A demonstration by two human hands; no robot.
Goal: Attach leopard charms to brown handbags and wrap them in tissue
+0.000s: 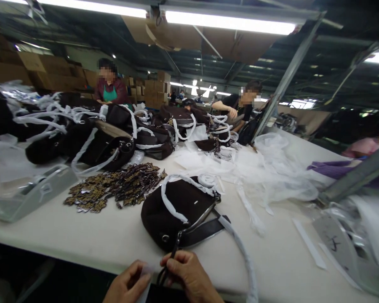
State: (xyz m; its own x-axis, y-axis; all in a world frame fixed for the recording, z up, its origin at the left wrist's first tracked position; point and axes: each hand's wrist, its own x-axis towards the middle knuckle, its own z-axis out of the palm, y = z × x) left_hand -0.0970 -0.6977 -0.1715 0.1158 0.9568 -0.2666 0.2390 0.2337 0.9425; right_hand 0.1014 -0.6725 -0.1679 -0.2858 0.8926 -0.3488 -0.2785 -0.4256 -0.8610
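Observation:
A dark brown handbag [154,216] lies on the table in front of me, its handle [169,204] wrapped in white material. A longer white-wrapped strap [246,263] runs from its right side toward the table's front edge. Below the bag, my right hand [192,275] pinches a thin dark strap [176,245] that hangs from a metal ring on it. Close beside it, my left hand [126,284] grips a small translucent white sheet [145,280] between thumb and fingers. The lower ends of strap and sheet are partly hidden.
Brown-gold ornaments [94,191] lie heaped behind the bag. To the left stands a tape dispenser [38,191]; another dispenser [341,240] is at right. More handbags [110,141] fill the back, with crumpled plastic [271,181] and a metal post [290,71] rightward. Co-workers [113,90] are beyond.

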